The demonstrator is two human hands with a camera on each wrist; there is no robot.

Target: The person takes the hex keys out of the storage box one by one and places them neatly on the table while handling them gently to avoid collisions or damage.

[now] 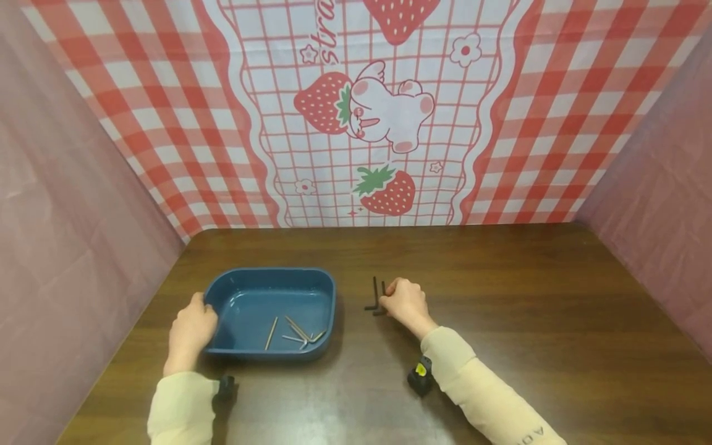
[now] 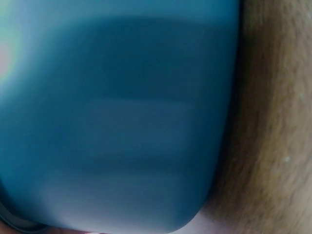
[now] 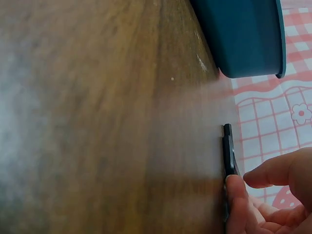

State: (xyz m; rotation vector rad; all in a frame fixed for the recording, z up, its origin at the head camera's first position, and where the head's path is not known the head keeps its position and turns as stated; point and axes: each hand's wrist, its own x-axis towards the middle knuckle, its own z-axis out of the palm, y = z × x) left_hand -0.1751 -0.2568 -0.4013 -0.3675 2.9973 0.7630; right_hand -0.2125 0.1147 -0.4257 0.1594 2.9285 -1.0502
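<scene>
My left hand [image 1: 192, 326] grips the left rim of a blue rectangular dish [image 1: 253, 301]. Its smooth wall [image 2: 136, 126] fills most of the left wrist view, with that hand's fingers almost wholly hidden. Inside the dish, towards its front right, lie several metallic hex keys [image 1: 300, 332]. To the right of it, my right hand [image 1: 407, 304] pinches a black hex key [image 1: 383, 287] at table level with thumb and fingertip. Another black hex key [image 1: 375, 293] lies just left of those fingers. The right wrist view shows black metal [image 3: 227, 146] at the fingertips, low against the wood.
The brown wooden table [image 1: 356, 402] reaches back to a red-and-white checked cloth [image 1: 534, 123] with strawberry prints. Pink fabric [image 1: 78, 204] hangs along both sides. A small black camera [image 1: 419, 377] is worn at the right wrist, another [image 1: 225, 388] at the left.
</scene>
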